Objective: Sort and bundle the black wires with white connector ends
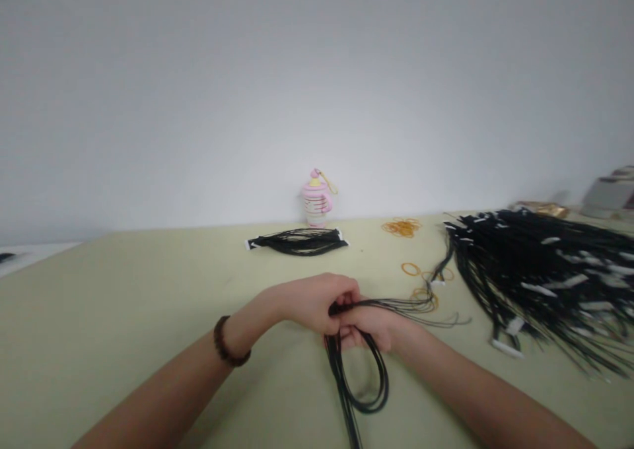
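Observation:
My left hand (317, 304) and my right hand (371, 327) meet in the middle of the pale green table top (99, 317), gripping a bunch of thin black wires (364, 376). The wires droop towards me in a loop below my hands, while their thin ends trail off to the right. A tied bundle of black wires with white connectors (297, 241) lies farther back. To the right spreads a large heap of similar connector-ended wires (535, 277), its nearest ends a short way from my right hand.
Loose orange rubber bands (402, 228) lie by the back edge, with more (411, 269) near my hands. A pink-and-white bottle-shaped ornament (316, 198) stands against the white wall (317, 72). A grey object (609, 195) and a gold packet (542, 209) sit at the back right.

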Demonstrator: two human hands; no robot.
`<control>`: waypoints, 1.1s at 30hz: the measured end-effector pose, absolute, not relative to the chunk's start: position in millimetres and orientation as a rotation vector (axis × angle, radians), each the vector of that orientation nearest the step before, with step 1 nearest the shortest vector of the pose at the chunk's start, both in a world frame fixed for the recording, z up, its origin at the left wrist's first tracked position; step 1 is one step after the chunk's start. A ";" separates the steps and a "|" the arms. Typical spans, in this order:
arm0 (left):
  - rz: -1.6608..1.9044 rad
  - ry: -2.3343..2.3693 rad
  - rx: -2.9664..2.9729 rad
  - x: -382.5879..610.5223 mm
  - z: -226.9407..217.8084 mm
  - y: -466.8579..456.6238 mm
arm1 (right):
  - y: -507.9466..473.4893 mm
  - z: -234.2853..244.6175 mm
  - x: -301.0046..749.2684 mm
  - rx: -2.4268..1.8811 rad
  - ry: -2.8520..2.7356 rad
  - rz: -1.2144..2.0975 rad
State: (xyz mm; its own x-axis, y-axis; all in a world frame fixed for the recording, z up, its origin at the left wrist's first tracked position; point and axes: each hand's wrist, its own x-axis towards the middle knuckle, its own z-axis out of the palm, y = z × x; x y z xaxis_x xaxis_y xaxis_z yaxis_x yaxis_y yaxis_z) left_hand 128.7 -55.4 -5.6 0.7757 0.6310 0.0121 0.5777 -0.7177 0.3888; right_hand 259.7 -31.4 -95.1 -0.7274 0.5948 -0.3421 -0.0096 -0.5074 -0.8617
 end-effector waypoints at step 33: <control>0.683 0.878 2.404 103.2 -35.4 -28.0 | -16.6 -73.5 274.8 -0.798 -0.683 2.154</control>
